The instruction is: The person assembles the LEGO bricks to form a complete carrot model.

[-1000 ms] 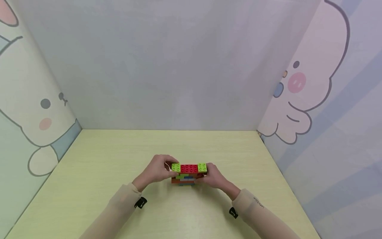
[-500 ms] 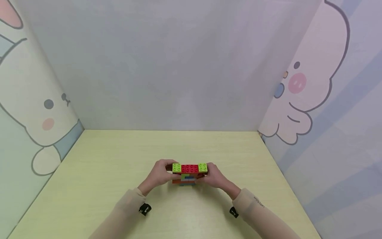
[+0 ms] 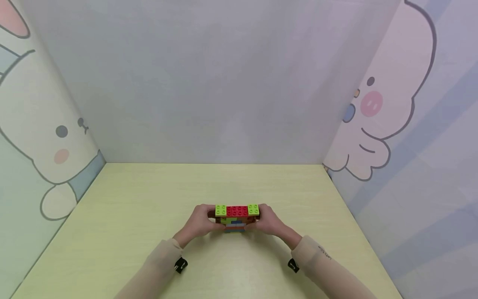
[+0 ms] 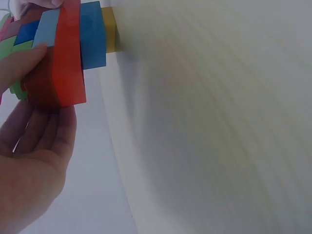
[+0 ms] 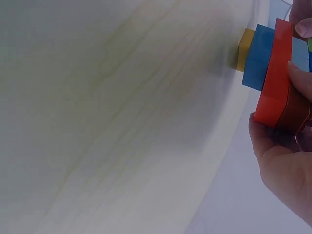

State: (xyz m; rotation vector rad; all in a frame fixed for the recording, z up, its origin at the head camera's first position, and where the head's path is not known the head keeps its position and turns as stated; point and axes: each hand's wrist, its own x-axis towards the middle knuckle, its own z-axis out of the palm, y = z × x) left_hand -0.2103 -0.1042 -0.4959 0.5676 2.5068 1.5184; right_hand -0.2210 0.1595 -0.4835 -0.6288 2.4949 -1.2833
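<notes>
A block build of stacked toy bricks (image 3: pixel 237 211) stands upright near the middle of the table, between both hands. Its top row has lime-green bricks at the ends and red ones between. Lower down, the left wrist view shows a wide red-orange brick (image 4: pixel 69 58), a blue brick (image 4: pixel 92 36) and a narrow yellow brick (image 4: pixel 108 29) at the bottom. My left hand (image 3: pixel 199 221) grips the left end, thumb in front and fingers behind. The right hand (image 3: pixel 269 221) holds the right end in the same way. Whether the yellow brick touches the table cannot be told.
The pale yellow-green table (image 3: pixel 149 187) spreads around the build. A grey back wall (image 3: pixel 213 83) rises behind it, with cartoon-printed side panels at left and right. Black straps (image 3: pixel 181 264) hang at the sleeve cuffs.
My left hand has shifted lower and slightly right, its thumb sliding from the top row down to the lower bricks. The right hand and the build have hardly moved.
</notes>
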